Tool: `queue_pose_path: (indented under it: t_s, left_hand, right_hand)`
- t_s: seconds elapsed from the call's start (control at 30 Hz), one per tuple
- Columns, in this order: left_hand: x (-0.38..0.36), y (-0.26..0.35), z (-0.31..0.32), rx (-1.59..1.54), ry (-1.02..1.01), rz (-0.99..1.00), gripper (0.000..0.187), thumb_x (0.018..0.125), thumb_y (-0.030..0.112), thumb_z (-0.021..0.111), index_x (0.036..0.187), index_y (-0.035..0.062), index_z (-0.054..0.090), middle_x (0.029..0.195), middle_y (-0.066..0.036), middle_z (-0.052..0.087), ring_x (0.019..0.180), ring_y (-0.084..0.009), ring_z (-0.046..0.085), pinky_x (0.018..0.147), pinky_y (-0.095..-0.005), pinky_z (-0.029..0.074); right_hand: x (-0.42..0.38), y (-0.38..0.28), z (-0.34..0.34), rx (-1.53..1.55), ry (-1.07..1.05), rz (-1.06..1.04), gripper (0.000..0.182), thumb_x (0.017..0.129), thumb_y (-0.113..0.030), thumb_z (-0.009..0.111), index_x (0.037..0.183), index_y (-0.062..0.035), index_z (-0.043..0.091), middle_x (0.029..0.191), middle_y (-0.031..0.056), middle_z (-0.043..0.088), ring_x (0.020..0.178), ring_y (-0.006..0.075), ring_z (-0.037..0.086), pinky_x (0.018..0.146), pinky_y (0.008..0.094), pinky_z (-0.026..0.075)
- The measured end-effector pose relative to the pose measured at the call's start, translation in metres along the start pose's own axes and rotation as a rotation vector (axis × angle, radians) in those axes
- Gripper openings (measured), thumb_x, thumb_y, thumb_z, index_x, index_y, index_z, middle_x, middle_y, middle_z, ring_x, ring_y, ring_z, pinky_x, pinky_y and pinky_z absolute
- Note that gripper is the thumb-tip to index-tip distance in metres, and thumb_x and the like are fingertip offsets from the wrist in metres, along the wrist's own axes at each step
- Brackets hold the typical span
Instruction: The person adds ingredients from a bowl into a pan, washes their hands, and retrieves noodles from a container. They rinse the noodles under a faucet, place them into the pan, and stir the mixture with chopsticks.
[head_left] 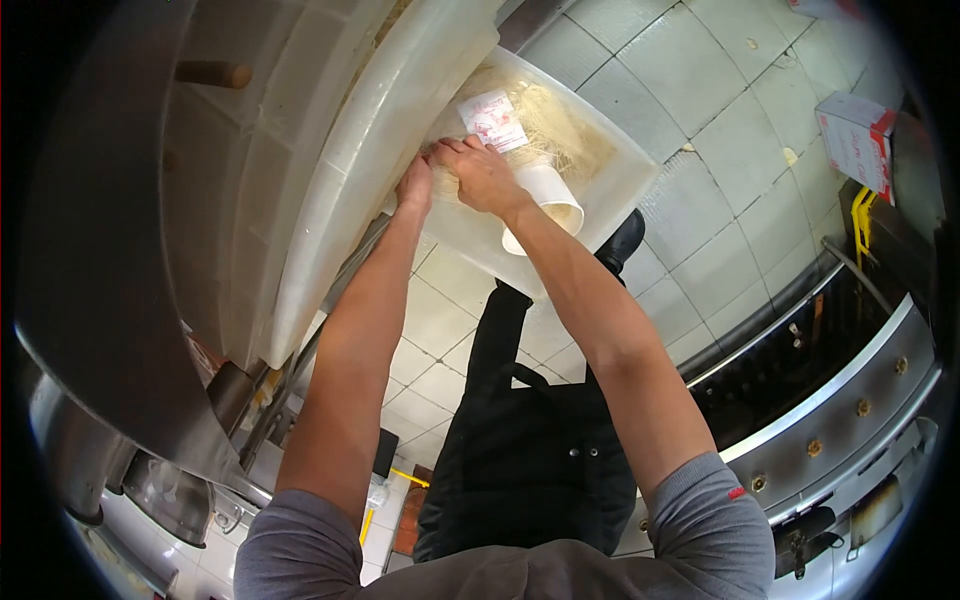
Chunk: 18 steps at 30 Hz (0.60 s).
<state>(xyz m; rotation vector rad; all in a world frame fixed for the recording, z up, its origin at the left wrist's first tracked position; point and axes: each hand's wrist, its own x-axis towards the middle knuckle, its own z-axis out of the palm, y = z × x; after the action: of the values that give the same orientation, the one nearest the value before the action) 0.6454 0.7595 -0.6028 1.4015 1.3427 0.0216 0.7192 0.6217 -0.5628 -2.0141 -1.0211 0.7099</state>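
Both of my hands reach into a white plastic bin (625, 165) holding pale, thin dried noodles (550, 115). My left hand (416, 184) is at the bin's left side, its fingertips curled and partly hidden. Close beside it, my right hand (482, 177) has bent fingers pressed together, the tips almost meeting the left hand's. What the fingers pinch is too small to make out. A white paper label with red print (492, 120) lies on the noodles just beyond my right hand. Against my right wrist, a white tub (546, 187) rests tipped on its side.
A large translucent plastic container (370, 150) rises at the left. To the right, a steel stove front with knobs (815, 447) curves along the tiled floor (700, 120). A white and red box (857, 140) stands at the upper right. Steel pots (165, 495) are at lower left.
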Motion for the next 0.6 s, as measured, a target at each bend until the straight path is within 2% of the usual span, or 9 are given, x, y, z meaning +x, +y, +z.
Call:
queue_pose_path:
  t_s: [0.1, 0.2, 0.3, 0.33, 0.4, 0.43, 0.5, 0.53, 0.6]
  left_hand:
    - [0.022, -0.031, -0.001, -0.141, 0.029, 0.016, 0.031, 0.101, 0.023, 0.043, 0.124, 0.0038, 0.052, 0.102, -0.001, 0.053, 0.084, -0.0119, 0.048, 0.077, -0.0271, 0.045]
    - [0.008, -0.017, 0.001, -0.162, 0.0, -0.006, 0.032, 0.105, 0.03, 0.037, 0.106, 0.0035, 0.056, 0.096, -0.003, 0.055, 0.089, -0.0137, 0.051, 0.088, -0.0296, 0.042]
    - [0.03, -0.041, -0.01, 0.052, -0.057, 0.017, 0.032, 0.105, 0.03, 0.036, 0.095, 0.0058, 0.054, 0.085, -0.002, 0.051, 0.085, -0.0136, 0.052, 0.086, -0.0305, 0.043]
    - [0.023, -0.034, -0.01, -0.022, -0.061, -0.001, 0.033, 0.105, 0.031, 0.036, 0.096, 0.0055, 0.055, 0.087, -0.002, 0.052, 0.085, -0.0136, 0.052, 0.086, -0.0301, 0.043]
    - [0.002, -0.012, -0.006, -0.17, -0.07, -0.033, 0.034, 0.105, 0.033, 0.037, 0.098, 0.005, 0.056, 0.09, -0.003, 0.054, 0.087, -0.0135, 0.053, 0.085, -0.0293, 0.043]
    - [0.006, -0.018, -0.01, -0.019, -0.084, 0.014, 0.036, 0.105, 0.035, 0.037, 0.1, 0.0047, 0.057, 0.093, -0.004, 0.055, 0.089, -0.0136, 0.054, 0.086, -0.0294, 0.042]
    - [0.018, -0.038, -0.018, 0.282, -0.114, 0.107, 0.041, 0.104, 0.039, 0.037, 0.105, 0.0041, 0.057, 0.098, -0.004, 0.057, 0.095, -0.0139, 0.054, 0.089, -0.0297, 0.042]
    - [0.014, -0.032, -0.017, 0.271, -0.103, 0.056, 0.043, 0.103, 0.042, 0.037, 0.107, 0.0042, 0.057, 0.1, -0.005, 0.057, 0.098, -0.0147, 0.054, 0.09, -0.0302, 0.041]
    - [-0.003, -0.009, -0.012, 0.247, -0.083, -0.046, 0.048, 0.102, 0.047, 0.038, 0.113, 0.0043, 0.056, 0.105, -0.005, 0.059, 0.104, -0.0163, 0.053, 0.094, -0.0313, 0.039]
  right_hand:
    - [0.009, -0.01, -0.006, -0.073, -0.1, 0.052, 0.056, 0.067, 0.007, 0.061, 0.12, -0.0078, 0.054, 0.118, 0.0066, 0.06, 0.111, 0.0267, 0.051, 0.093, 0.0388, 0.044]
    - [0.014, -0.013, -0.005, -0.167, -0.149, 0.11, 0.049, 0.068, 0.002, 0.067, 0.114, -0.0101, 0.057, 0.112, 0.0062, 0.062, 0.112, 0.0251, 0.052, 0.093, 0.0374, 0.044]
    - [0.011, -0.009, 0.006, -0.267, -0.094, 0.081, 0.036, 0.071, -0.002, 0.066, 0.106, -0.011, 0.063, 0.107, 0.0066, 0.065, 0.111, 0.0239, 0.054, 0.091, 0.037, 0.044]
    - [0.01, -0.007, 0.011, -0.303, -0.061, 0.057, 0.031, 0.073, -0.003, 0.065, 0.103, -0.0108, 0.065, 0.105, 0.0071, 0.065, 0.11, 0.0237, 0.055, 0.091, 0.0371, 0.044]
    - [0.015, -0.003, 0.012, -0.339, -0.21, 0.073, 0.02, 0.076, -0.005, 0.062, 0.094, -0.0102, 0.068, 0.103, 0.007, 0.066, 0.109, 0.0237, 0.055, 0.091, 0.0384, 0.045]
    - [0.016, -0.001, 0.012, -0.355, -0.285, 0.082, 0.017, 0.077, -0.005, 0.061, 0.09, -0.0099, 0.07, 0.102, 0.007, 0.066, 0.109, 0.0237, 0.056, 0.092, 0.0391, 0.045]
    - [0.015, 0.005, 0.012, -0.294, -0.163, 0.05, 0.016, 0.078, -0.005, 0.059, 0.087, -0.0101, 0.071, 0.102, 0.0065, 0.067, 0.108, 0.0247, 0.056, 0.092, 0.0401, 0.045]
    - [0.012, 0.008, 0.01, -0.266, -0.104, 0.035, 0.016, 0.078, -0.004, 0.059, 0.085, -0.0102, 0.072, 0.102, 0.0063, 0.067, 0.108, 0.0252, 0.056, 0.093, 0.0406, 0.045]
    - [0.011, 0.001, -0.018, -0.231, -0.139, 0.094, 0.023, 0.077, -0.006, 0.064, 0.098, -0.013, 0.07, 0.11, 0.006, 0.064, 0.111, 0.0258, 0.055, 0.096, 0.0396, 0.044]
